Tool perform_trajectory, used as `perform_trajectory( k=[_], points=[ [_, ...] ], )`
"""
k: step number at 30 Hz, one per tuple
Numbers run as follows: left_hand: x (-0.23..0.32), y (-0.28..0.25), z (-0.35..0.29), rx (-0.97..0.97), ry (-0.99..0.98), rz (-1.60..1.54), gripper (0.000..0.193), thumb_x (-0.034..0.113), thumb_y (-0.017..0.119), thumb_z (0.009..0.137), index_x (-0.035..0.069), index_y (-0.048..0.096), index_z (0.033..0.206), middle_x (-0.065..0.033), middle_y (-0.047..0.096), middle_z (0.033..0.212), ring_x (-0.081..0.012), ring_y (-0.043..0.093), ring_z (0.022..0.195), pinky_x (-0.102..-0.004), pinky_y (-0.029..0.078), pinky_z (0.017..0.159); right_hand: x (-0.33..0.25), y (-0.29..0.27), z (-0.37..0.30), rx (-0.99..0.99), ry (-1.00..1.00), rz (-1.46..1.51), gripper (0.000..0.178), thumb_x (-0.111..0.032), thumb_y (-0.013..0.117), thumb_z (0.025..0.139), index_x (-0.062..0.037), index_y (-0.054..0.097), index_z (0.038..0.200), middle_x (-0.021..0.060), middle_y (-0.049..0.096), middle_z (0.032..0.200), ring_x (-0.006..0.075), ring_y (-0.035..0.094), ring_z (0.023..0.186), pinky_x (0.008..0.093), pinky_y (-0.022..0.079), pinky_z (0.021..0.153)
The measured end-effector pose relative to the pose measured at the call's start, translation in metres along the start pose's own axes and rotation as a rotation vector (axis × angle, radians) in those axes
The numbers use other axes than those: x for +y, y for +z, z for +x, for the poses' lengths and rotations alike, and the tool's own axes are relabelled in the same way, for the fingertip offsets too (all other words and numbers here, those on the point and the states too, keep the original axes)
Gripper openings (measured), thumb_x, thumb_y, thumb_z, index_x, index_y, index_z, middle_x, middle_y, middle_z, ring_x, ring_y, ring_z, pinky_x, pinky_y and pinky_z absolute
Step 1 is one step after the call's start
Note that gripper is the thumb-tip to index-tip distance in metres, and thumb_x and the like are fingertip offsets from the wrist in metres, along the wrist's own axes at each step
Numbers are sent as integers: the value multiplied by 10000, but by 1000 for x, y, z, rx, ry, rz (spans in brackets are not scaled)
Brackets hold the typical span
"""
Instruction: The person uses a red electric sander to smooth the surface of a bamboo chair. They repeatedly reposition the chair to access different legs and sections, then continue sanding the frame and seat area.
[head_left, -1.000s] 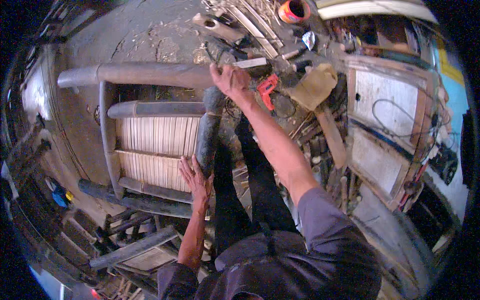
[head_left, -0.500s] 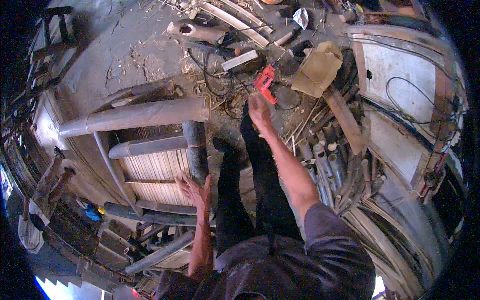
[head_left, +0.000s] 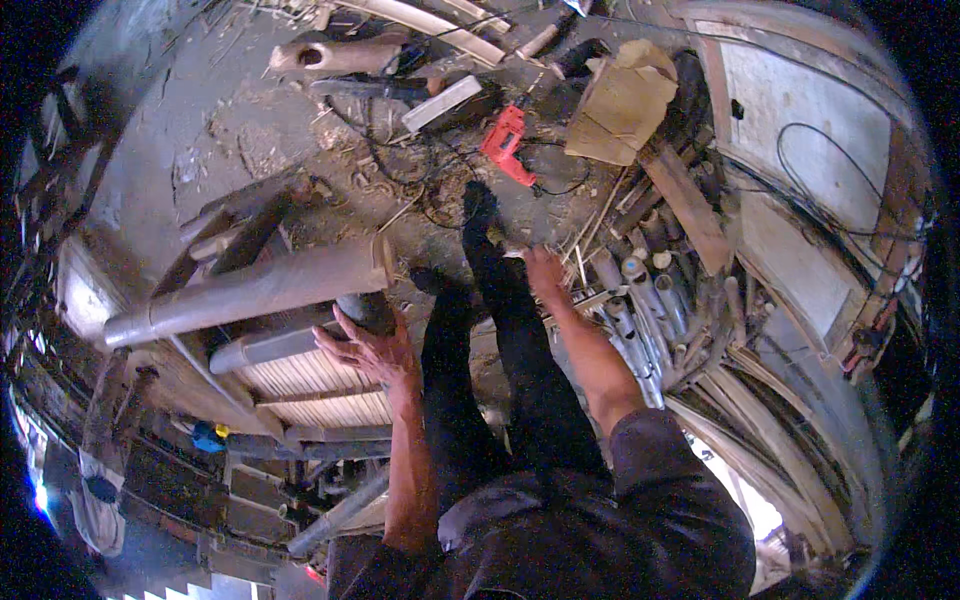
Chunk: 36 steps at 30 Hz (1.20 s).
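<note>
Now that the left hand (head_left: pixel 375 350) has moved up from the pale slats (head_left: pixel 300 375), its spread fingers rest on the dark post (head_left: pixel 372 311) of the bamboo frame (head_left: pixel 250 290), left of the legs (head_left: pixel 455 370). The right hand (head_left: pixel 543 272) has drawn back from the red drill (head_left: pixel 508 147) to beside the right leg (head_left: pixel 532 360); whether it grips the small white thing (head_left: pixel 514 253) there, I cannot tell. Cut poles (head_left: pixel 645 300) crowd its right side; farther off lie the drill, its label (head_left: pixel 507 138) unreadable, and a brown sheet (head_left: pixel 622 108).

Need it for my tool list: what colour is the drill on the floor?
The drill is red, best seen in the head view.
</note>
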<state>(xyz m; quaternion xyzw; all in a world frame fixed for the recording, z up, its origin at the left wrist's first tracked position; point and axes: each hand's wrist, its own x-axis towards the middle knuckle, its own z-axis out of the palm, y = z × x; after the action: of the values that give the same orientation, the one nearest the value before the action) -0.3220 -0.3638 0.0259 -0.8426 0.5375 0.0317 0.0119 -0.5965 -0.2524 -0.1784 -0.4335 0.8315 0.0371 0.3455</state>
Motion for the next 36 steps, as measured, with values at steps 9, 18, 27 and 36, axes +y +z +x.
perform_trajectory(
  k=[9, 18, 27, 36],
  points=[
    [-1, 5, -2, -19, 37, 12, 959, 404, 812, 664, 98, 328, 1433, -297, 201, 1467, -479, 222, 1339, -587, 257, 1054, -11, 57, -33, 212, 92, 401, 221, -283, 554, 921, -65, 589, 934, 164, 655, 898, 378, 623, 799, 450, 492, 699],
    [-9, 14, -9, 47, 62, 88, 981, 370, 849, 638, 101, 339, 1432, -192, 304, 1468, -395, 262, 1349, -557, 270, 1069, 158, 203, -47, -24, 360, 62, 571, -242, 694, 769, 8, 483, 1236, 249, 536, 1187, 411, 484, 1146, 499, 377, 976],
    [-18, 20, -9, 36, 108, -102, 895, 231, 815, 677, 28, 342, 1409, -208, 371, 1399, -379, 309, 1316, -538, 236, 1094, 260, 200, 4, -327, 302, -166, 847, -237, 713, 709, -30, 311, 1424, 257, 472, 1315, 410, 491, 1185, 510, 420, 947],
    [-19, 20, -11, 71, 83, -130, 965, 237, 837, 602, 90, 338, 1415, -256, 257, 1458, -440, 240, 1353, -540, 228, 1101, 204, 93, -87, -359, 117, -244, 838, -415, 729, 749, 10, 373, 1378, 252, 549, 1233, 406, 498, 1177, 454, 412, 981]
  ],
)
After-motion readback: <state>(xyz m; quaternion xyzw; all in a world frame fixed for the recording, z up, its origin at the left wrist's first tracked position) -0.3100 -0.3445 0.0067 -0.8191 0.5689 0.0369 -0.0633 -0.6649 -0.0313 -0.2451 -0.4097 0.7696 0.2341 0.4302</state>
